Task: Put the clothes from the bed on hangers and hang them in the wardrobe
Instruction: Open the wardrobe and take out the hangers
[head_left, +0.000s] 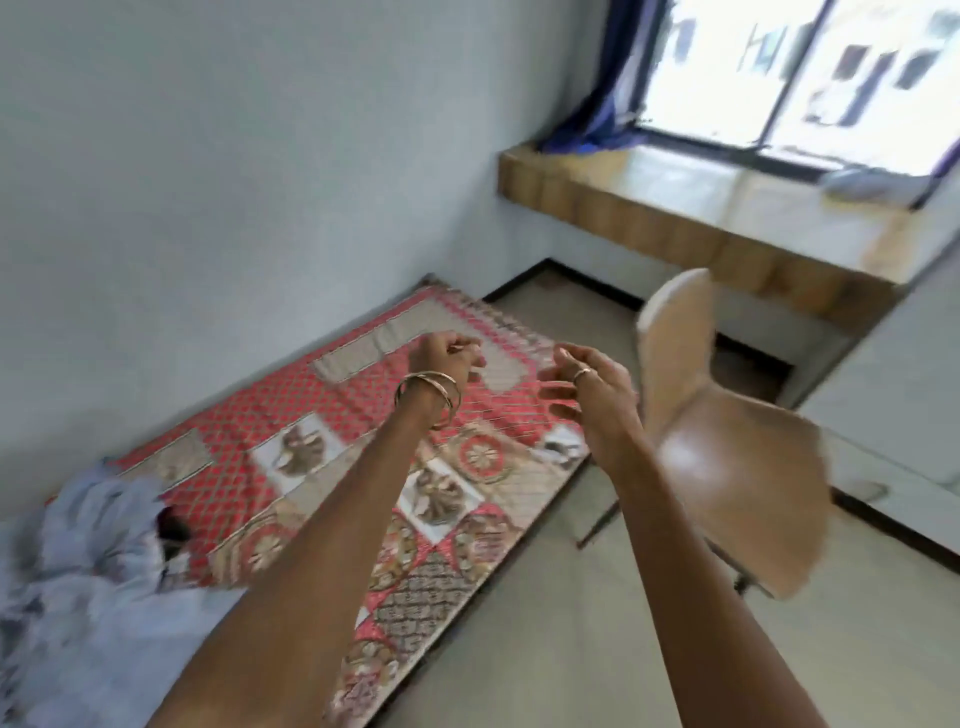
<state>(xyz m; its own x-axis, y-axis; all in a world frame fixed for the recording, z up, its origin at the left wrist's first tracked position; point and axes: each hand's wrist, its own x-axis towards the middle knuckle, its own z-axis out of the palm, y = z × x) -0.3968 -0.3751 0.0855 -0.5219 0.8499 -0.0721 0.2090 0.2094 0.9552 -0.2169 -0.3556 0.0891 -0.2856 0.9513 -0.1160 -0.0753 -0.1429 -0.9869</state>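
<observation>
Both arms reach forward over the bed (291, 415), a low mattress on the floor against a pale wall, covered with a red patterned sheet with cream and brown medallions; the left hand (441, 358) is held up over the far part of the sheet with its fingers curled in, and something thin and pale seems to lie between the fingertips, but the blur makes it impossible to tell whether it pinches anything; gold bangles (428, 397) circle the left wrist; the right hand (587, 384) is raised just beside the left, apart from it, its fingers loosely curled and spread and holding nothing, with a ring (583, 373) on one finger. The clothes (78, 561) lie in a crumpled pale blue-grey heap at the near left end of the bed, well apart from both hands, with a dark patch showing in the folds; neither hand touches them. To the right of the bed a tan chair (727, 452) with a moulded seat and thin metal legs stands on the light tiled floor (545, 623), just beside the right forearm in the view. Beyond it a wooden bench (649, 208) runs under a bright window (810, 78); a blue curtain (613, 93) hangs at the window's left edge; a pale crumpled cloth (872, 182) rests on the bench's right end.
</observation>
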